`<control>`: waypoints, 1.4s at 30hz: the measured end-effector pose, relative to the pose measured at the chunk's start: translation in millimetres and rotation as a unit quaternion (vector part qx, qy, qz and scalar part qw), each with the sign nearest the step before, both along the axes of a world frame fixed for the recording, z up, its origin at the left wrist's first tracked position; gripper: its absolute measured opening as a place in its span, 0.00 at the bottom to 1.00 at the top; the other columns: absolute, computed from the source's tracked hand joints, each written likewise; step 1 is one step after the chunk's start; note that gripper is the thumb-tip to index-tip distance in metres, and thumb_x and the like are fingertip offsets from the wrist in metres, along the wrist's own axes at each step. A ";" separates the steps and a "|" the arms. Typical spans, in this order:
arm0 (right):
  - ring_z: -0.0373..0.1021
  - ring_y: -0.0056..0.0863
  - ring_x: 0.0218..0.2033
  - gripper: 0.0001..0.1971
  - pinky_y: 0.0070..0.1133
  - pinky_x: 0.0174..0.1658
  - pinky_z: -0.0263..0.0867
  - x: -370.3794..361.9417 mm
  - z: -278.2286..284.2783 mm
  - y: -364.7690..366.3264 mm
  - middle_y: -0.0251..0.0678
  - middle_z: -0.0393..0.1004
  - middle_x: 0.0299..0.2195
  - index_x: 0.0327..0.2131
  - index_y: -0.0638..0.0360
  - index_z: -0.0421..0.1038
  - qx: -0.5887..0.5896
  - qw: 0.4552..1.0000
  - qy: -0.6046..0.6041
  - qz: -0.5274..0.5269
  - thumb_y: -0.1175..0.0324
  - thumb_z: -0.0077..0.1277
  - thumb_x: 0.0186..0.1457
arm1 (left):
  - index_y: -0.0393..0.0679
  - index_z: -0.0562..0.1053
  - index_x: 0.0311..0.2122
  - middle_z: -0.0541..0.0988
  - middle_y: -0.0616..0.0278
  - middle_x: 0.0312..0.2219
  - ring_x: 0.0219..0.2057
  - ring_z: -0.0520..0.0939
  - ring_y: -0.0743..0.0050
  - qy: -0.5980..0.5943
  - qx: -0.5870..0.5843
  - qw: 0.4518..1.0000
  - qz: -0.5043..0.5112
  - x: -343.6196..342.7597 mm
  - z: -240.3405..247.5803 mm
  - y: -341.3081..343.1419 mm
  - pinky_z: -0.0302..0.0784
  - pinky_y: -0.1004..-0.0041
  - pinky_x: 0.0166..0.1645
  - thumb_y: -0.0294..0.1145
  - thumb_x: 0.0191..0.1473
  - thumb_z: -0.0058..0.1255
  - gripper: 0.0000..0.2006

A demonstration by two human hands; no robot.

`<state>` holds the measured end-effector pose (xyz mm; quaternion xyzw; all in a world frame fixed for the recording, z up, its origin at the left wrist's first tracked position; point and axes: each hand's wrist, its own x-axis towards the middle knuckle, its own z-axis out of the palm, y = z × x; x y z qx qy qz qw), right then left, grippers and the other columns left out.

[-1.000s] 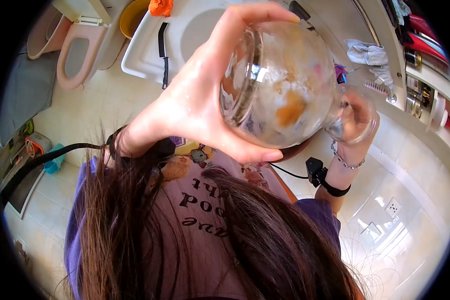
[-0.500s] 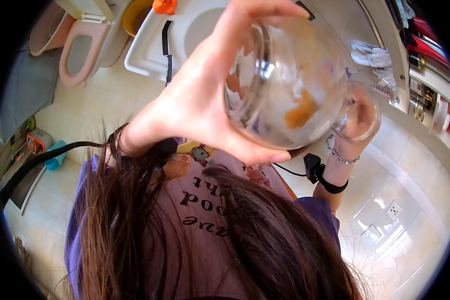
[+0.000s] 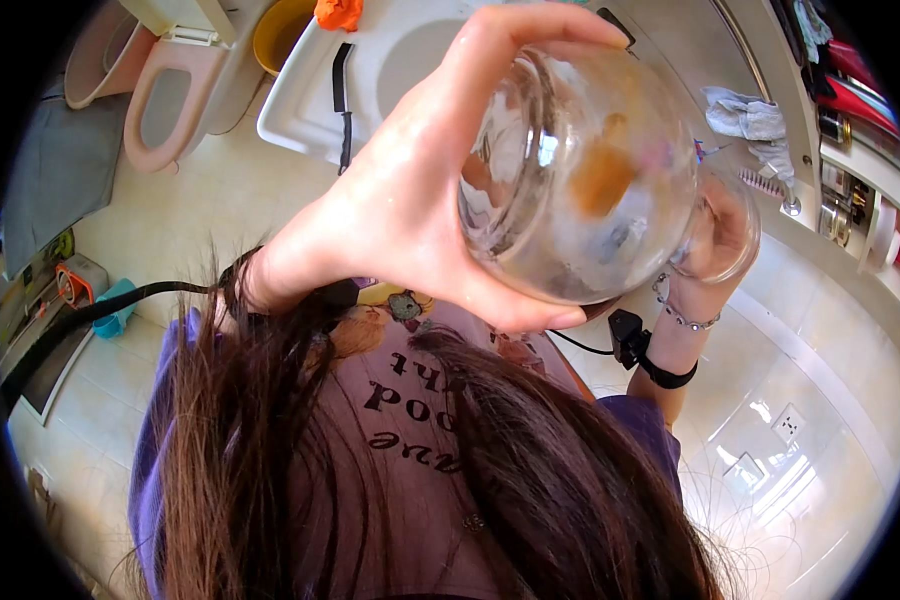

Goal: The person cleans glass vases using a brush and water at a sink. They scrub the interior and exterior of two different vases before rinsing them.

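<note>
A rounded clear glass vessel [image 3: 590, 180] is lifted close in front of me, lying on its side. My left hand [image 3: 410, 200] is closed round its ringed left end, fingers over the top and thumb underneath. A blurry orange-brown patch shows through the glass. At the right, a narrower clear glass part sticks out; whether it belongs to the same vessel I cannot tell. My right hand [image 3: 714, 250] shows through that part with its fingers curled at it, partly hidden. A beaded bracelet and a black strap circle the right wrist.
Behind the left hand is a white basin [image 3: 305, 95] with a long black-handled tool [image 3: 342, 100] over its edge and an orange crumpled thing [image 3: 339, 13]. A toilet [image 3: 160, 105] and yellow bucket [image 3: 278, 35] stand at far left. A grey cloth [image 3: 745, 113] hangs near shelves on the right.
The glass vessel has turned a little and shifted slightly right and down with my left hand. The orange-brown patch looks different through it. Both hands keep their places on the glass.
</note>
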<state>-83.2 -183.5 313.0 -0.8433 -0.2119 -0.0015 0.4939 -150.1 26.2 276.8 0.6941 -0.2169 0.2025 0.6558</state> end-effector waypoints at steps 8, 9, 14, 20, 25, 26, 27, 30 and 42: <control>0.64 0.23 0.18 0.06 0.17 0.25 0.60 5.8 13.0 -6.0 0.32 0.69 0.17 0.19 0.61 0.70 -0.145 0.976 -0.122 0.108 0.69 0.52 0.36 | 0.35 0.47 0.48 0.57 0.52 0.44 0.44 0.62 0.65 -0.005 -0.001 1.000 -0.011 0.6 1.9 1.9 0.60 0.69 0.46 0.41 0.16 0.64 0.52; 0.64 0.23 0.18 0.06 0.17 0.24 0.60 6.2 12.1 -6.5 0.32 0.69 0.17 0.19 0.61 0.70 -0.141 0.968 -0.178 0.109 0.69 0.52 0.35 | 0.35 0.47 0.48 0.57 0.52 0.44 0.44 0.62 0.65 -0.006 0.000 1.000 -0.009 0.4 2.6 1.5 0.60 0.69 0.46 0.41 0.16 0.64 0.52; 0.65 0.27 0.19 0.06 0.20 0.27 0.61 0.2 10.4 -0.2 0.34 0.68 0.16 0.18 0.62 0.70 -0.105 0.992 -0.061 0.044 0.70 0.51 0.33 | 0.35 0.47 0.48 0.57 0.52 0.43 0.44 0.63 0.65 -0.006 0.004 1.000 -0.008 -2.0 4.1 2.1 0.60 0.69 0.46 0.41 0.16 0.64 0.52; 0.65 0.27 0.21 0.10 0.21 0.32 0.60 14.4 3.3 -16.7 0.35 0.68 0.17 0.19 0.64 0.69 -0.072 0.970 -0.191 0.131 0.65 0.50 0.39 | 0.35 0.47 0.48 0.57 0.51 0.43 0.44 0.63 0.64 -0.008 0.004 1.000 -0.012 -3.3 6.8 2.2 0.60 0.69 0.46 0.41 0.16 0.64 0.51; 0.65 0.27 0.21 0.12 0.20 0.32 0.60 1.5 -12.7 -9.7 0.36 0.67 0.19 0.19 0.65 0.69 -0.023 0.985 -0.167 0.043 0.63 0.48 0.44 | 0.35 0.47 0.48 0.57 0.51 0.43 0.44 0.63 0.64 -0.013 0.009 1.000 -0.010 -3.6 5.9 1.7 0.61 0.69 0.46 0.41 0.16 0.64 0.51; 0.65 0.28 0.22 0.12 0.20 0.32 0.60 -4.1 -18.2 -9.7 0.36 0.67 0.19 0.19 0.65 0.68 0.041 0.998 -0.057 0.000 0.63 0.48 0.44 | 0.35 0.47 0.48 0.57 0.51 0.43 0.44 0.63 0.64 -0.014 0.010 1.000 -0.013 -3.4 5.9 2.4 0.61 0.69 0.46 0.41 0.16 0.65 0.51; 0.65 0.28 0.22 0.12 0.20 0.33 0.60 -7.7 -21.5 -9.9 0.36 0.67 0.18 0.19 0.65 0.68 0.106 0.992 0.054 -0.043 0.63 0.48 0.44 | 0.35 0.47 0.48 0.57 0.51 0.43 0.44 0.63 0.64 -0.016 0.010 1.000 -0.017 -2.7 6.4 2.8 0.61 0.69 0.46 0.41 0.16 0.65 0.51; 0.65 0.25 0.23 0.12 0.18 0.31 0.60 -9.1 -25.7 -11.3 0.36 0.67 0.20 0.21 0.65 0.68 0.123 0.992 0.038 -0.012 0.63 0.48 0.44 | 0.35 0.47 0.48 0.57 0.50 0.43 0.44 0.63 0.64 -0.019 0.015 0.999 -0.027 -2.7 7.4 2.0 0.61 0.68 0.46 0.41 0.16 0.65 0.51; 0.64 0.18 0.23 0.15 0.13 0.30 0.59 -5.1 -27.7 -21.0 0.32 0.67 0.22 0.27 0.66 0.67 0.134 0.985 0.110 0.023 0.61 0.49 0.44 | 0.35 0.47 0.48 0.58 0.49 0.43 0.44 0.63 0.63 -0.025 0.016 0.999 -0.038 0.6 13.0 -3.6 0.61 0.68 0.45 0.40 0.16 0.65 0.51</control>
